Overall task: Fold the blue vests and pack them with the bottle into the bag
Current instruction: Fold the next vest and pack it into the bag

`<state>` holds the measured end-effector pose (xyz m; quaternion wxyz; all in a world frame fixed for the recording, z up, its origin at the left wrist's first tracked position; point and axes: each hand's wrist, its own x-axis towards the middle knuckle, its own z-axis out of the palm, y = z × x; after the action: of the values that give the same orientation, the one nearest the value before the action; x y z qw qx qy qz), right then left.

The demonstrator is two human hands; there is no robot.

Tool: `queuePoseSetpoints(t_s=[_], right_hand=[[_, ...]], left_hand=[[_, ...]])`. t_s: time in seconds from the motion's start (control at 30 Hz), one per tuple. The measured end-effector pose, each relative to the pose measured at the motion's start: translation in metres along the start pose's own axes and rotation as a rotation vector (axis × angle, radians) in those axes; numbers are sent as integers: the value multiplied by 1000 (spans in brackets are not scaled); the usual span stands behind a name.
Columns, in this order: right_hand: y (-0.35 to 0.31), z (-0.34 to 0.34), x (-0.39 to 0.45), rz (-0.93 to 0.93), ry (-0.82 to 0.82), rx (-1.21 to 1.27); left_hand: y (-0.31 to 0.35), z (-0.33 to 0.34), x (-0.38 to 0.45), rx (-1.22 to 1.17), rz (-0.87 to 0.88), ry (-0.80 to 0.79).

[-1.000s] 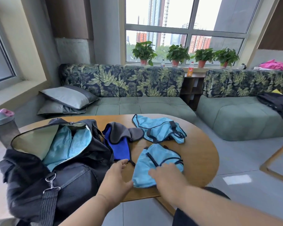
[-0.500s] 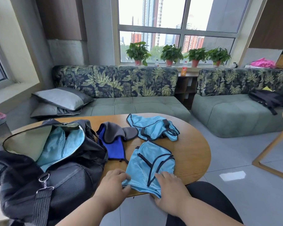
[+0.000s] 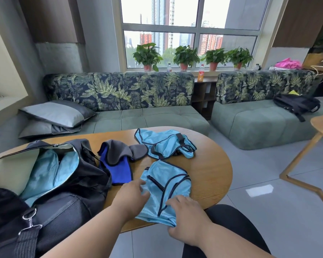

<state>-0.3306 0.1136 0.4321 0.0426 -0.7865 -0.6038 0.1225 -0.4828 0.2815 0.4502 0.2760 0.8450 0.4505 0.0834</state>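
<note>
A light blue mesh vest (image 3: 168, 185) with dark trim lies at the near edge of the round wooden table (image 3: 213, 170), its near corner hanging over the rim. My left hand (image 3: 132, 198) holds its left edge. My right hand (image 3: 186, 215) pinches its near edge, fingers on top and thumb below. A second light blue vest (image 3: 164, 144) lies crumpled further back. Between them and the bag sits a dark blue and grey vest (image 3: 117, 164). The open black bag (image 3: 73, 200) stands at the left with light blue fabric (image 3: 45, 175) showing inside. No bottle is in view.
Behind the table runs a green sofa (image 3: 147, 118) with leaf-print backs and grey cushions (image 3: 54, 114). A black backpack (image 3: 296, 105) lies on the right sofa seat. The edge of another wooden table (image 3: 321, 125) stands at the right. Grey tiled floor surrounds the table.
Both hands slid the near vest toward me, its near corner now past the table's rim. The view swung right, putting the bottle at the far left out of sight.
</note>
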Motion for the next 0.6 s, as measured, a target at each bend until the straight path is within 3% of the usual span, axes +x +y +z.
queuePoseSetpoints(t_s=[0.13, 0.43, 0.6], right_hand=[[1, 2, 2, 7, 20, 19], [0, 2, 5, 12, 28, -24], [1, 1, 4, 0, 20, -39]], left_hand=[[12, 5, 27, -223, -157, 30], [22, 15, 63, -204, -220, -7], [15, 18, 57, -244, -224, 103]])
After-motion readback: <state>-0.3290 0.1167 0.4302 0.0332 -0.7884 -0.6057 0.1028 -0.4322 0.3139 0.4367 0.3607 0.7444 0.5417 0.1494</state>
